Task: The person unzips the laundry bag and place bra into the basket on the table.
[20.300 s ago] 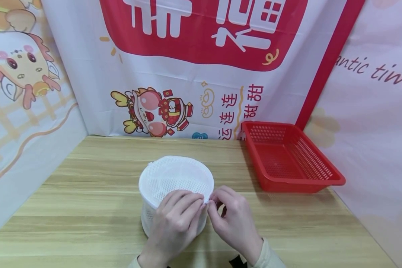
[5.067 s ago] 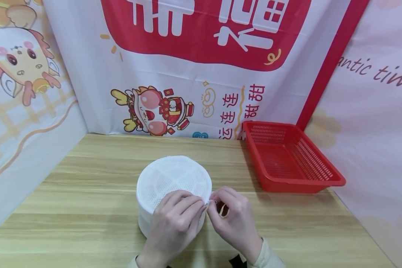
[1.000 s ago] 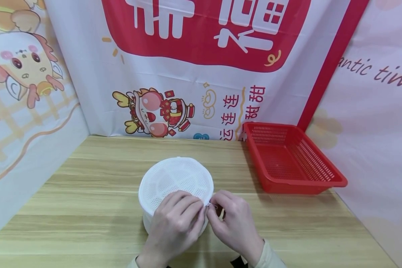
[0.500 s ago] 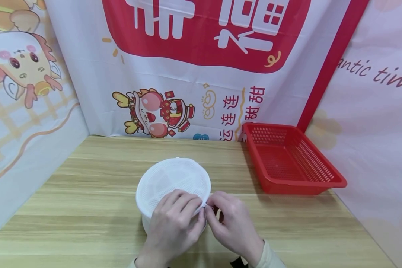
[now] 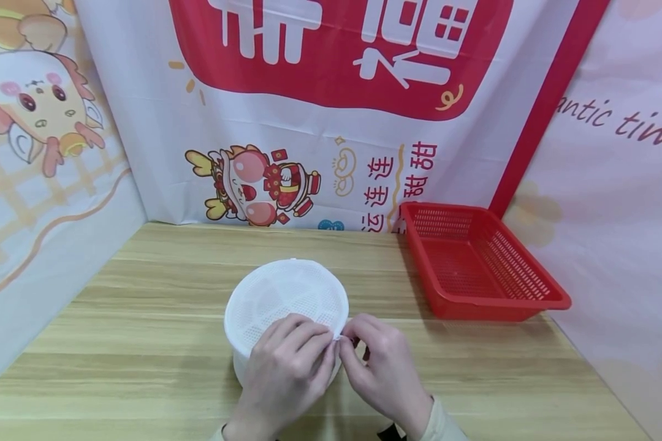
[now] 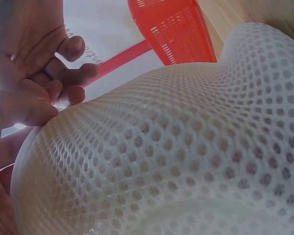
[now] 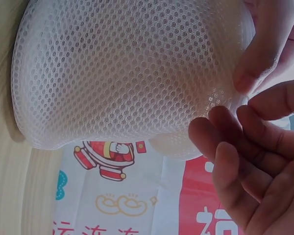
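Note:
A white mesh laundry bag [image 5: 287, 294], round like a drum, stands on the wooden table in the head view. My left hand [image 5: 289, 367] lies over its near right side and pinches the top rim between thumb and fingers. Right beside it, my right hand [image 5: 383, 367] pinches a small white piece at the same rim, probably the zipper pull; the fingertips hide most of it. The right wrist view shows the honeycomb mesh side [image 7: 127, 73] bulging, with both hands' fingertips meeting at its edge. The mesh sags in a fold in the left wrist view.
A red plastic basket [image 5: 438, 300] with slotted sides stands at the back right of the wooden table [image 5: 143, 343]. Printed cloth [image 5: 287, 116] hangs behind the table and along both sides. A black strap piece [image 5: 388, 432] shows near my right wrist.
Over the last second the bag's top shifts slightly left, and both hands stay pinched at the rim. Compared with about twenty seconds ago, the bag's lid looks flatter and its side is less visible.

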Available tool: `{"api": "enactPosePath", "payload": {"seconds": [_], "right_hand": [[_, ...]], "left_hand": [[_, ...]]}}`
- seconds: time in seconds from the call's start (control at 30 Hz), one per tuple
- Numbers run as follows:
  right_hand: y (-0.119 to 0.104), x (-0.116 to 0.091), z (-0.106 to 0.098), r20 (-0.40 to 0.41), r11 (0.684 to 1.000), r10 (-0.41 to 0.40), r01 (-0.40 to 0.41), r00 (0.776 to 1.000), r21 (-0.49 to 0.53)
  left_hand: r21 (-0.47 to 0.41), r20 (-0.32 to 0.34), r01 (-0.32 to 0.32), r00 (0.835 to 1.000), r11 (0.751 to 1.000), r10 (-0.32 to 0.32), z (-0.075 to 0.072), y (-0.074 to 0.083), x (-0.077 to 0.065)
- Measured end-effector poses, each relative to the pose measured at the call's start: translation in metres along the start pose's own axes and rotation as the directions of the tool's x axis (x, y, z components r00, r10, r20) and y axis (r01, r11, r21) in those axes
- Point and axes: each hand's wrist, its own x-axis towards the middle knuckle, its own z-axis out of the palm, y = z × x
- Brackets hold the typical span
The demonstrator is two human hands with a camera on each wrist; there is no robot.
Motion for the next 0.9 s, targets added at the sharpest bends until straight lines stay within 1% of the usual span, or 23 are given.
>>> {"api": "enactPosePath", "payload": {"seconds": [0.17, 0.33, 0.47, 0.6, 0.73, 0.83, 0.9], "right_hand": [[0.0009, -0.0003, -0.0005, -0.035, 0.999, 0.013, -0.014, 0.999, -0.035], [0.0004, -0.0009, -0.001, -0.041, 0.997, 0.056, -0.059, 0.998, -0.058], [0.0003, -0.0016, -0.0004, -0.053, 0.996, 0.054, -0.057, 0.997, -0.066], [0.0012, -0.0013, 0.0002, -0.079, 0.998, 0.045, -0.048, 0.996, -0.043], [0.0026, -0.0003, 0.0003, -0.084, 0.999, 0.028, -0.03, 0.996, -0.026], [0.0027, 0.0005, 0.0002, -0.071, 1.0, 0.015, -0.016, 0.997, -0.016], [0.0022, 0.001, 0.0, -0.061, 1.0, 0.008, -0.009, 0.998, -0.002]], "left_hand": [[-0.001, -0.009, -0.011, 1.0, 1.0, 0.011, -0.0001, 0.0009, 0.0007], [-0.003, -0.016, -0.024, 1.0, 1.0, 0.024, -0.0001, 0.0007, 0.0005], [-0.009, -0.03, -0.054, 0.998, 0.998, 0.054, 0.0, -0.0005, 0.0011], [-0.015, -0.058, -0.088, 0.995, 0.996, 0.087, 0.0002, -0.0021, 0.0023], [-0.024, -0.06, -0.072, 0.996, 0.997, 0.07, 0.0001, -0.0022, 0.0026], [-0.021, -0.053, -0.05, 0.997, 0.999, 0.049, -0.0002, -0.0021, 0.0026], [-0.012, -0.048, -0.049, 0.998, 0.999, 0.049, -0.0002, -0.002, 0.0028]]}}
